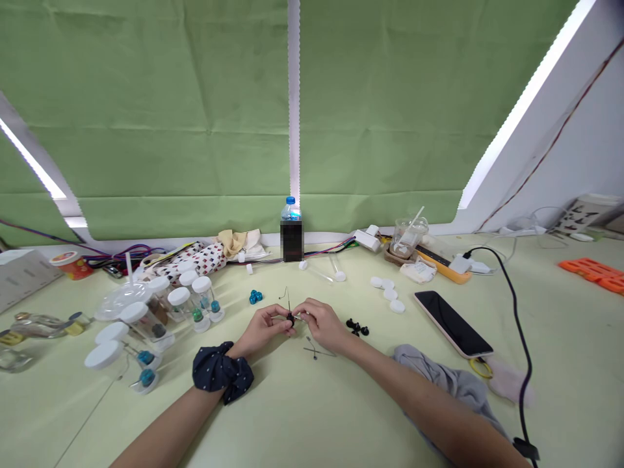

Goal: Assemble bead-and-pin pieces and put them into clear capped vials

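My left hand pinches a small round black part low over the table. A thin bent metal wire stands up from that part, with a hook-like bend at its top. My right hand is closed beside it, fingertips pinching what looks like a thin metal piece against the black part; its shape is mostly hidden. Just below my right hand lie several thin metal rods. Several small black knob-like parts sit right of that hand. Past my left hand is a cluster of teal parts.
Clear tubes with white caps stand at left, some holding teal or green parts. White discs, a phone, a black cable and a grey cloth lie at right. A water bottle and a plastic drink cup stand behind.
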`<state>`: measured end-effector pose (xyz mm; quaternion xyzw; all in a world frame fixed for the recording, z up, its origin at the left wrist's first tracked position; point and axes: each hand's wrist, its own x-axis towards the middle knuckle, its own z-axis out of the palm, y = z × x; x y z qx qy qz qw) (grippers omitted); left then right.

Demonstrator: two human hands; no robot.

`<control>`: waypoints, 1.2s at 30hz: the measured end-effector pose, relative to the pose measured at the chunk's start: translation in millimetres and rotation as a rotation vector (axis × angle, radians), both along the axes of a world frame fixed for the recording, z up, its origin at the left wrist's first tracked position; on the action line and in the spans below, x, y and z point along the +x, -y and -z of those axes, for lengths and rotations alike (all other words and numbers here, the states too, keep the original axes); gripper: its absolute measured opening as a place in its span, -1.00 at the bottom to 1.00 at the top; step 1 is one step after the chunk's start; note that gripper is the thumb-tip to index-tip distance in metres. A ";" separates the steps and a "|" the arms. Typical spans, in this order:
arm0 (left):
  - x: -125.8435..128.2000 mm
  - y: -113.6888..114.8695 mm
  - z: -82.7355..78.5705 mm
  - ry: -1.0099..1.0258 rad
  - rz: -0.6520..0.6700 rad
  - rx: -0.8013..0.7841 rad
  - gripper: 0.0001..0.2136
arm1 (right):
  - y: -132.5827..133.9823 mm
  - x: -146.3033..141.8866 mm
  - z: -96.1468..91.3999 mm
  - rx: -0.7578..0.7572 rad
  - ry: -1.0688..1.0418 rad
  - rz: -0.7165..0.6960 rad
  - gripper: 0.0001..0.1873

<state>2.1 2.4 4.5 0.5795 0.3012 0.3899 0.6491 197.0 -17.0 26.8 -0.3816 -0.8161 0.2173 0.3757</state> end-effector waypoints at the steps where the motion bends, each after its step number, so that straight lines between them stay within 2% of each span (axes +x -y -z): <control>1: 0.1 -0.1 -0.1 0.000 0.001 0.000 -0.78 | -0.2 -0.1 0.2 0.002 0.003 0.000 -0.73; 24: 0.2 -1.4 3.5 -0.026 -0.019 0.026 -0.79 | 1.3 -2.1 2.3 0.052 0.019 0.013 -0.74; 36: -0.1 -0.1 1.8 0.004 -0.033 0.027 -0.78 | -1.3 -1.6 4.1 0.005 -0.030 0.041 -0.88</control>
